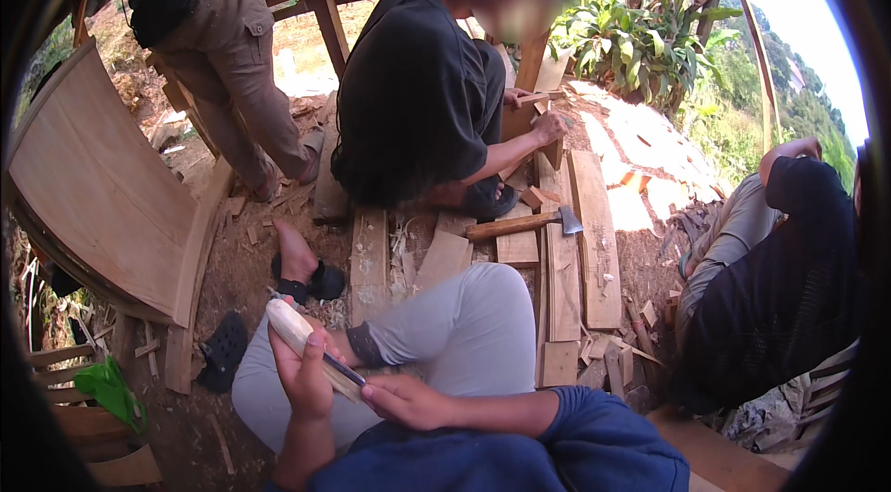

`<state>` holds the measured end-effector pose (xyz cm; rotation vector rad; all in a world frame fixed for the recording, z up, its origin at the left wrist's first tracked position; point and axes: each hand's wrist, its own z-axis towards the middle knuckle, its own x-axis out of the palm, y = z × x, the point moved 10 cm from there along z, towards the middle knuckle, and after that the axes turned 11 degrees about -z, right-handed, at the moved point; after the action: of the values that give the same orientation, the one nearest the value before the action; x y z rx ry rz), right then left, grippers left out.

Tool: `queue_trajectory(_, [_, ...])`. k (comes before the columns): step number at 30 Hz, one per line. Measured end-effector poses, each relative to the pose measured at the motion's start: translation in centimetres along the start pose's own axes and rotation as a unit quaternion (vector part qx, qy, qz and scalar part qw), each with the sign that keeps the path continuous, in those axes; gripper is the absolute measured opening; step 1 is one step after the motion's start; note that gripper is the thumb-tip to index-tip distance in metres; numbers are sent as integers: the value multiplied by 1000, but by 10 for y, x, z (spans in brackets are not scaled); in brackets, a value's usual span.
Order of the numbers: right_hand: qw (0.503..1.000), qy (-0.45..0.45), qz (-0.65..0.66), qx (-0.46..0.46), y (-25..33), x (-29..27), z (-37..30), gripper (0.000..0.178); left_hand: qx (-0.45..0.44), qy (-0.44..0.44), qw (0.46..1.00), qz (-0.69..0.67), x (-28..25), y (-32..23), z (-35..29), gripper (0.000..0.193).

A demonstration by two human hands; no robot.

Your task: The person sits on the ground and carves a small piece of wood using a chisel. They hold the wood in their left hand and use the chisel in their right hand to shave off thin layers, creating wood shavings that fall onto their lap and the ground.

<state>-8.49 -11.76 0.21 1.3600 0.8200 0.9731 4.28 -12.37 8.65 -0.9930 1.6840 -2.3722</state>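
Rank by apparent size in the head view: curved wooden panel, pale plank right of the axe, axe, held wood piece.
1. Curved wooden panel
2. Pale plank
3. Axe and held wood piece: similar lengths; the latter is nearer the camera, so unsure.

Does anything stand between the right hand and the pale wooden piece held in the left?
Only a slim dark tool, at the right hand, lies along the pale wooden piece; nothing else visible is in the way.
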Motion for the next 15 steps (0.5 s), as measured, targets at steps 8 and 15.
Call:
queue_trajectory(8, [998,23,51,14,-12,6,-2,39,-17,-50,999,-9,-11,-3,2,63])
queue_trajectory(15, [995,25,99,23,-20,5,-7,39,8,-107,994,3,-28,-23,7,64])
